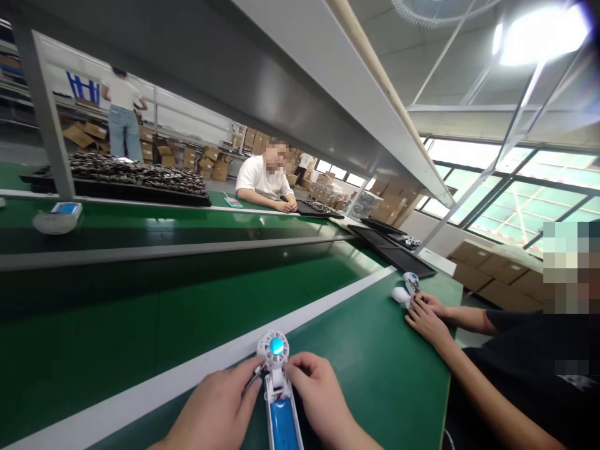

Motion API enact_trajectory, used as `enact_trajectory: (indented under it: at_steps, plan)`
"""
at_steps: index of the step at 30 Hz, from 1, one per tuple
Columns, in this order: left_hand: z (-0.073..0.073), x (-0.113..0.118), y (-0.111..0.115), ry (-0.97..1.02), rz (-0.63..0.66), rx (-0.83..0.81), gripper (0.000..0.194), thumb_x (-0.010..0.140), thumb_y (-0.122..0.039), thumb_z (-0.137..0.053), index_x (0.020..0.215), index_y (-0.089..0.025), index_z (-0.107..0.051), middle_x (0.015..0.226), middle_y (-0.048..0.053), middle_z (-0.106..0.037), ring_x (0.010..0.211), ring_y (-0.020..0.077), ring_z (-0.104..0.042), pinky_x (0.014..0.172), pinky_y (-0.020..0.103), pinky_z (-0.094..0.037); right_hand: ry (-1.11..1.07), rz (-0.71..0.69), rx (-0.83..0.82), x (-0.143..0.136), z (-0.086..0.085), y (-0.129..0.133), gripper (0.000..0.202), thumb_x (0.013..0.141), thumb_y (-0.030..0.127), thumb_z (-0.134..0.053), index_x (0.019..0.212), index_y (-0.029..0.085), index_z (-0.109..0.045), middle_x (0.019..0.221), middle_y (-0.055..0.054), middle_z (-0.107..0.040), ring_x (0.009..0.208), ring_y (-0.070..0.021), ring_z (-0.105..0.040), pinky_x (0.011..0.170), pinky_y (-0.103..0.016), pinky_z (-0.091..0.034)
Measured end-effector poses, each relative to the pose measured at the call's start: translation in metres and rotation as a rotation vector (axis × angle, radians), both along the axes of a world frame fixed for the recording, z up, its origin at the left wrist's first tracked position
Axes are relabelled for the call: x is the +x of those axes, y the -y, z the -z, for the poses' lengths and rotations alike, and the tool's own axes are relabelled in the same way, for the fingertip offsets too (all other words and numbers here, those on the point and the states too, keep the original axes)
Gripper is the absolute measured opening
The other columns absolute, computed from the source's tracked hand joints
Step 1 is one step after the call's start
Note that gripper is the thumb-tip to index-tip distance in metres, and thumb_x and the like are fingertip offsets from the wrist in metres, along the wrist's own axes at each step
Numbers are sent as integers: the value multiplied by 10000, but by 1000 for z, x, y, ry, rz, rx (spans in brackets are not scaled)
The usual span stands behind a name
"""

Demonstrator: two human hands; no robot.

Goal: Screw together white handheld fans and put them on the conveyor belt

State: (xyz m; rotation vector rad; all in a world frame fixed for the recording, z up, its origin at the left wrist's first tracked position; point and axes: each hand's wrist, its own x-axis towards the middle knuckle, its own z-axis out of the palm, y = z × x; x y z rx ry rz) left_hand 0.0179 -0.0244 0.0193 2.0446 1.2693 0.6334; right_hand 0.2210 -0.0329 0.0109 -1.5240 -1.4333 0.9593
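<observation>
Between both hands on the green counter (375, 375) lies a small fan (277, 381); left hand (220, 409) and right hand (316, 397) pinch its neck, fingers curled.

One handheld fan (277, 381) lies open with its blue cell showing, between two bare hands: left hand (220, 409), right hand (319, 397). One more white fan (407, 289) sits under a co-worker's two hands (424, 315). Three other people in view: one beside in black (525, 369), one seated in white (262, 178), one standing far back (120, 112). One white device with blue screen (59, 215) on the far ledge. Black trays (117, 181) of parts and cardboard boxes (487, 272): several, too many to count
</observation>
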Motion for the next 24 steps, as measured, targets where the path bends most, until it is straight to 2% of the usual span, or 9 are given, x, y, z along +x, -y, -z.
enact_trajectory:
  at_steps: [5, 10, 15, 19, 24]
  plan:
    - [-3, 1, 4, 119, -2, -55, 367, 965, -335, -406, 1257, -320, -628, 1212, 5, -693, 1073, 186, -677, 933, 319, -546, 1, -92, 59, -4, -7, 0, 202, 772, 319, -551, 737, 159, -668, 768, -34, -633, 737, -219, -586, 690, -266, -458]
    - [-3, 2, 4, 234, -32, -194, 340, 952, -266, -399, 1153, -255, -674, 957, 15, -731, 932, 175, -698, 864, 300, -566, 76, -149, 143, -12, -13, 1, 71, 706, 135, -538, 675, 171, -591, 715, 14, -549, 650, -162, -507, 607, -223, -380]
    - [-4, 2, 5, 254, -16, -172, 359, 952, -276, -437, 1259, -255, -622, 1214, 46, -683, 1081, 188, -659, 975, 323, -522, 256, -60, 235, -24, -10, 1, 200, 651, -30, -540, 635, 167, -516, 677, 52, -506, 612, -128, -485, 563, -200, -326]
    - [-1, 1, 5, 199, 15, -111, 374, 951, -256, -434, 1285, -264, -602, 1276, 45, -648, 1138, 180, -629, 1007, 314, -507, 315, 34, 291, -34, -9, 4, 184, 656, -8, -567, 633, 168, -519, 667, 43, -487, 611, -135, -489, 564, -211, -331]
    - [5, -1, 5, 132, 45, -37, 356, 995, -336, -399, 1285, -255, -588, 1309, 55, -616, 1152, 161, -615, 997, 286, -522, 409, 45, 433, -40, -14, 7, 163, 642, 25, -568, 620, 169, -492, 668, 23, -492, 645, -156, -497, 594, -239, -335]
